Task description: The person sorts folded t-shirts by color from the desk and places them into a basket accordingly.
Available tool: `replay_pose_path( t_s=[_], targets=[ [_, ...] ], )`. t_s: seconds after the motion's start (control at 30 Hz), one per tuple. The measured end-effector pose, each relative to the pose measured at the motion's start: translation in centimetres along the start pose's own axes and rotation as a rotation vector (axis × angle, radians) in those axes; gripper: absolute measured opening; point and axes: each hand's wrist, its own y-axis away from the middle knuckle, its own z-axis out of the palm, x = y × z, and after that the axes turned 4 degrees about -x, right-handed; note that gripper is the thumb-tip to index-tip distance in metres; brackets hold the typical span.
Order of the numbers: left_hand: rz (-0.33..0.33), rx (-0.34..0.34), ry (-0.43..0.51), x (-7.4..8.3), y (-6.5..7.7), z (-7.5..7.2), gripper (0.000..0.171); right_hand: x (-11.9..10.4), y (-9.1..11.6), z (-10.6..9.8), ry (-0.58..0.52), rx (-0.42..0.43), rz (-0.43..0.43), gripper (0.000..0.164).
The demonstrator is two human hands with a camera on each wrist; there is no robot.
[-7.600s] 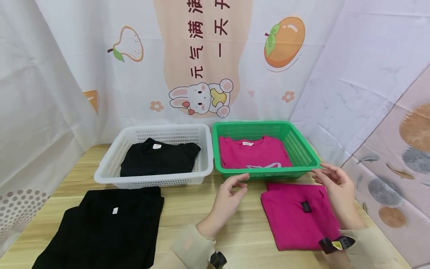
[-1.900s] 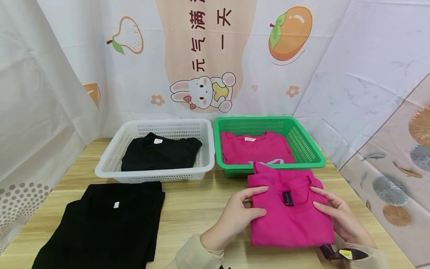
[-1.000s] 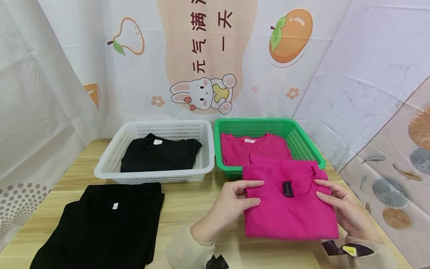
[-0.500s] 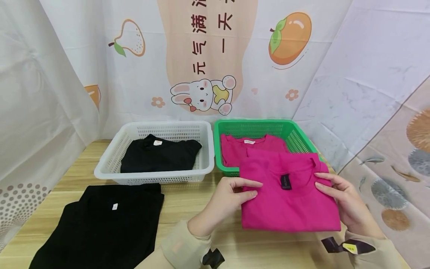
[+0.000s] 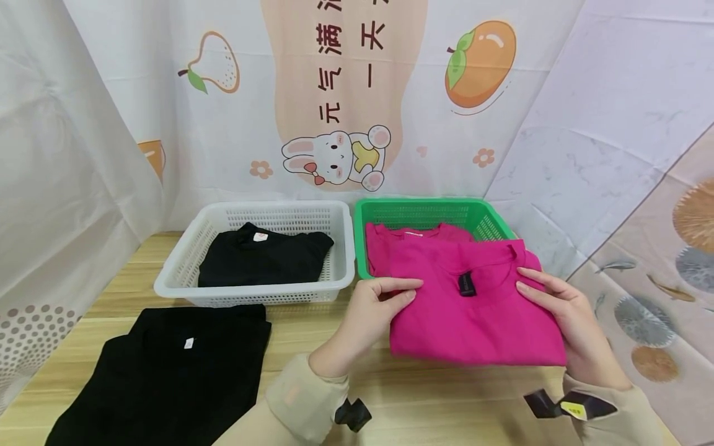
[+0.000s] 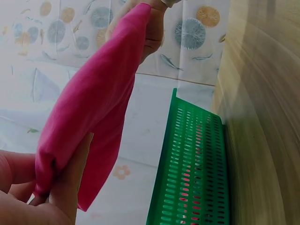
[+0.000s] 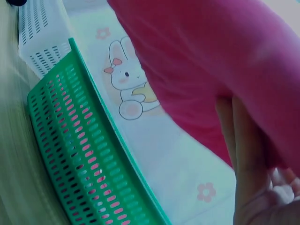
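A folded magenta T-shirt [image 5: 474, 322] with a black neck label hangs above the table, in front of and partly over the green basket [image 5: 424, 205]. My left hand [image 5: 362, 319] pinches its left edge, and my right hand [image 5: 574, 322] grips the right edge, thumbs on top. Both wrist views show the T-shirt [image 6: 93, 93] raised off the wood, higher than the basket's rim. Inside the green basket lies another magenta T-shirt [image 5: 379, 248], partly hidden by the held one.
Left of the green basket stands a white basket [image 5: 173, 272] with a folded black T-shirt [image 5: 262, 260] in it. Another black garment [image 5: 173, 371] lies folded on the wooden table [image 5: 312, 328] at front left. Printed cloth [image 5: 223, 155] hangs behind the baskets.
The magenta T-shirt lay flat on the table at first; both hands took hold of its sides and lifted it. It has since moved up and forward, over the green basket's front rim.
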Motion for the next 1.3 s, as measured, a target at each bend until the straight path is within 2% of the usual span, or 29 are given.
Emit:
replay_pose_path(
  t_s=[0.17, 0.23, 0.33, 0.5, 0.63, 0.7, 0.9, 1.13, 1.3],
  targets=[
    [-0.014, 0.02, 0.065, 0.2, -0.3, 0.0, 0.027, -0.7, -0.5, 0.8, 0.012, 0.017, 0.037, 0.035],
    [-0.037, 0.017, 0.104, 0.3, -0.4, 0.0, 0.03, -1.0, -0.9, 0.9, 0.004, -0.005, 0.037, 0.035],
    [-0.079, -0.001, 0.148, 0.6, -0.5, -0.1, 0.038, -1.3, -1.6, 1.0, -0.006, -0.077, 0.007, 0.039],
    [-0.133, -0.031, 0.185, 0.7, -0.8, -0.6, 0.05, -1.7, -2.2, 0.5, -0.021, -0.256, -0.029, 0.051],
    [-0.135, -0.036, 0.153, 0.7, -1.2, -1.0, 0.052, -2.0, -2.6, 0.1, -0.021, -0.357, -0.019, 0.057],
    [-0.131, -0.042, 0.117, 0.6, -1.4, -1.1, 0.054, -2.2, -2.8, 0.1, -0.017, -0.369, -0.004, 0.057],
    [-0.12, -0.078, -0.009, 0.2, -1.7, -1.2, 0.06, -1.9, -3.3, 0.6, 0.066, -0.288, 0.013, 0.053],
    [-0.079, -0.063, -0.11, -0.6, -2.7, -1.7, 0.057, -1.4, -3.9, 1.4, 0.2, -0.021, -0.014, 0.037],
    [-0.079, -0.019, -0.141, -0.7, -3.5, -2.1, 0.05, -1.6, -4.6, 2.0, 0.204, 0.08, -0.014, 0.036]
  ],
)
